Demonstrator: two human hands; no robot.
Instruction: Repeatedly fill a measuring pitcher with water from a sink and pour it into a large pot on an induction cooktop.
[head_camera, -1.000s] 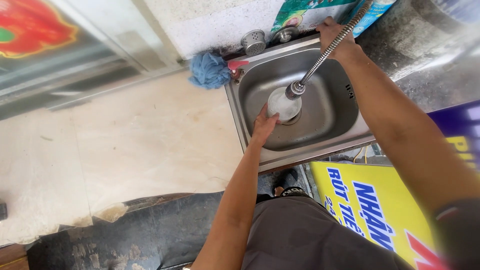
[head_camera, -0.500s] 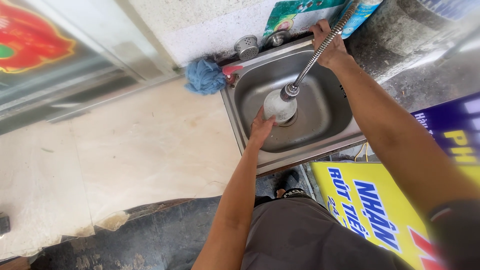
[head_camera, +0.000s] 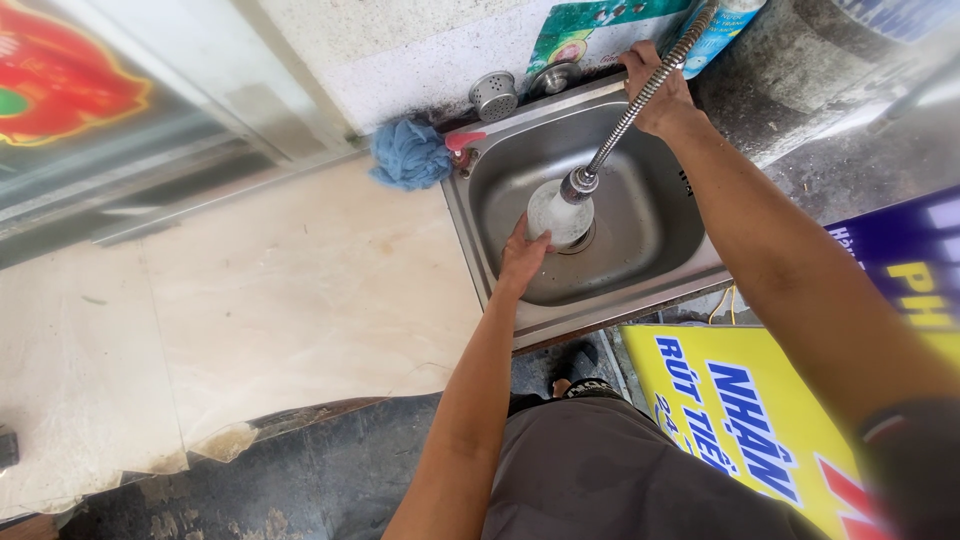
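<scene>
A steel sink (head_camera: 690, 245) is set into the counter in front of me. My left hand (head_camera: 522, 255) reaches into the basin and holds a pale round cup (head_camera: 558, 213) near the drain. A flexible metal faucet hose (head_camera: 625, 120) bends down from the back, its nozzle at the cup's mouth. My right hand (head_camera: 657, 92) grips the top of that hose at the sink's rear edge.
A blue cloth (head_camera: 408, 155) and a red-handled tool (head_camera: 464, 142) lie at the sink's back left corner. A perforated metal strainer (head_camera: 493, 95) sits behind the rim. A cream countertop (head_camera: 260, 300) spreads left. Yellow and blue signboards (head_camera: 740, 420) lean below right.
The view has shifted a little, so the sink sits slightly lower and further right in frame. Both hands keep the same hold on cup and hose.
</scene>
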